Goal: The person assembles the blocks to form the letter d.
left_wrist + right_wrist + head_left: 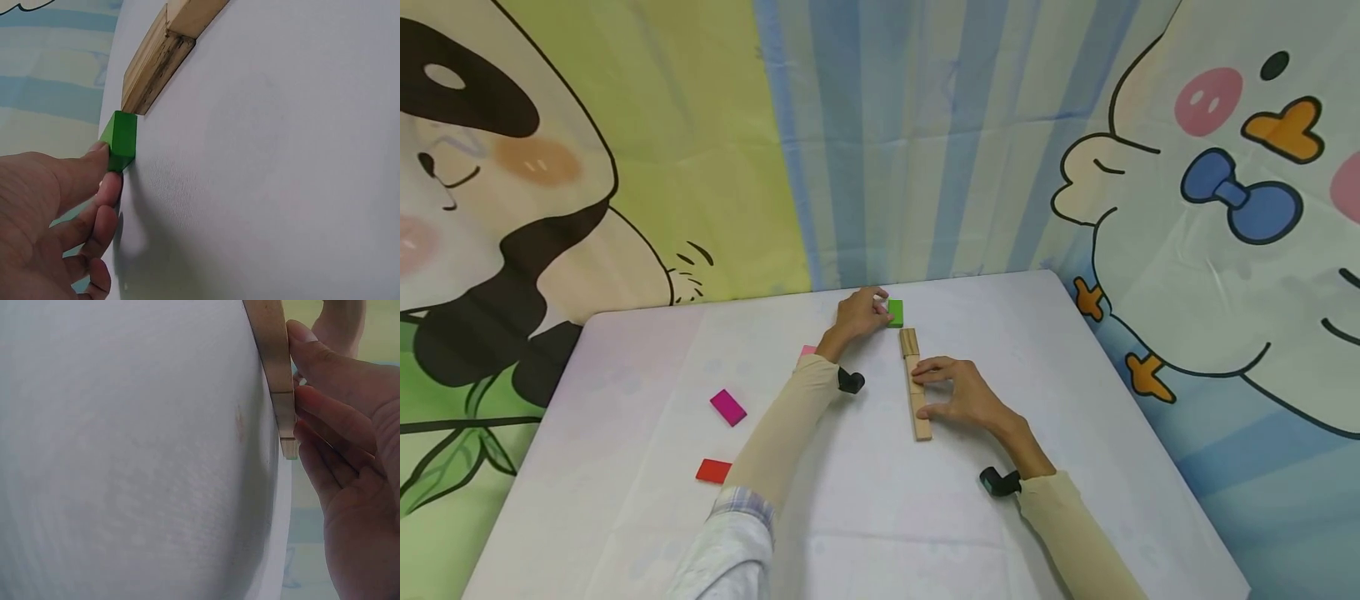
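Observation:
Near the far edge, my left hand [861,312] pinches a green block [896,313] between thumb and fingers. The left wrist view shows that green block [124,140] close to the end of a row of plain wooden blocks [156,69]. In the head view the wooden row [917,400] runs toward me, laid end to end. My right hand [966,396] is over its near part, with thumb and fingertips touching the wood. From the right wrist, the thumb and fingers of my right hand [350,425] rest along the upper face of the wooden row [275,356].
Left of the row lie a magenta block [728,407], a red block [713,471] partly behind my left sleeve, and a pink block [808,351] mostly hidden by my left wrist. A white table [962,542] carries everything; a cartoon-printed curtain [887,150] hangs behind it.

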Demonstrator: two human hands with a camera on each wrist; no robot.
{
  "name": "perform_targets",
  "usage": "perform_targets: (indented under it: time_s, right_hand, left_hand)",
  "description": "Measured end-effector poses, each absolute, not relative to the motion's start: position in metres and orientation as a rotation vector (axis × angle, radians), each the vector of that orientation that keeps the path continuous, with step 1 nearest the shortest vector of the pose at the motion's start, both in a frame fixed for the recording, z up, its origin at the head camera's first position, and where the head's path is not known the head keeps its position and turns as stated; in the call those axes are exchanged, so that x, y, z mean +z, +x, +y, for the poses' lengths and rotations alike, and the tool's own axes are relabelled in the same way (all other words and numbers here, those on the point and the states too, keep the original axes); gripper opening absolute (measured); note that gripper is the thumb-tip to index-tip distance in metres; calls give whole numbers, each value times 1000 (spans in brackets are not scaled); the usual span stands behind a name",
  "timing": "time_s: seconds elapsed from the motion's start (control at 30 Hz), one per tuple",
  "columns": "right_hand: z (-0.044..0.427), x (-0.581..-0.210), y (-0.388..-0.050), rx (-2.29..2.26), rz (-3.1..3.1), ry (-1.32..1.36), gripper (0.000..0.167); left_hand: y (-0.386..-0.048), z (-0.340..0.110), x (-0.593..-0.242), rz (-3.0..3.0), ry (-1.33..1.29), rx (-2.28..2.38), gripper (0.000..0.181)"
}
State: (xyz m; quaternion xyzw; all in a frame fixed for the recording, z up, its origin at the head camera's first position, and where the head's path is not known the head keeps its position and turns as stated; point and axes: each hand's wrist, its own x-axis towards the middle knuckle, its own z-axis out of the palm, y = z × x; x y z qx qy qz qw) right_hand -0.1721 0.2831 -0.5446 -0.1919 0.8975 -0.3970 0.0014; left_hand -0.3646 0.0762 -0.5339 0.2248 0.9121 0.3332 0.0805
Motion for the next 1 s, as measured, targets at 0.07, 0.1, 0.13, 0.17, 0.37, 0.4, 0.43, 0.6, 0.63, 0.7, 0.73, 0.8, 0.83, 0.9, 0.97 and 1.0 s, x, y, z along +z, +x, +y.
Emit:
perform_targets:
  time_s: [0.07, 0.1, 0.13, 0.17, 0.37, 0.4, 0.43, 0.6, 0.63, 0.7, 0.73, 0.8, 0.83, 0.9, 0.97, 1.0]
  right_hand:
    - [283, -545, -172, -1241, 2823, -605, 59]
    - [283, -545, -172, -1240, 2825, -607, 59]
    - [283, -546, -172, -1240, 2825, -606, 59]
    - [283, -546, -172, -1244, 2825, -603, 59]
    - [283, -545, -172, -1259, 2815, -602, 59]
    - [283, -545, -172, -1251, 2818, -604, 59]
    - [282, -545, -172, -1248, 2820, -606, 59]
    - [281, -543, -172, -1233, 2831, -591, 58]
    - [281, -542, -172, -1235, 2831, -589, 58]
    - [281, -542, -172, -1236, 2832, -587, 58]
    - [281, -542, -172, -1235, 2833, -587, 58]
    - [282, -543, -172, -1227, 2838, -587, 58]
    - [282, -543, -172, -1219, 2841, -585, 58]
    - [282, -544, -173, -1212, 2843, -580, 58]
    - [282, -545, -173, -1210, 2841, -575, 59]
    - [282, -545, -173, -1211, 2840, -576, 58]
  left_hand:
    - [-364, 79, -535, 2727, 669, 996, 42]
    - [-364, 80, -536, 2728, 665, 997, 42]
    - [-364, 81, -536, 2733, 662, 991, 41]
    - [-364, 82, -537, 2734, 659, 986, 40]
    - [-364, 85, -540, 2736, 641, 965, 41]
    - [-364, 85, -539, 2736, 638, 966, 40]
    - [-364, 86, -539, 2736, 637, 966, 40]
    - [-363, 87, -538, 2717, 646, 985, 40]
    - [-362, 87, -538, 2715, 649, 988, 40]
    - [-363, 88, -539, 2717, 659, 997, 39]
    - [-363, 88, -540, 2714, 667, 1005, 39]
    - [-364, 89, -541, 2709, 682, 1020, 39]
    - [-365, 89, -542, 2704, 689, 1027, 39]
    - [-365, 89, -544, 2690, 701, 1042, 40]
    - [-365, 90, -544, 2678, 705, 1052, 39]
    - [-365, 90, -544, 2675, 705, 1054, 39]
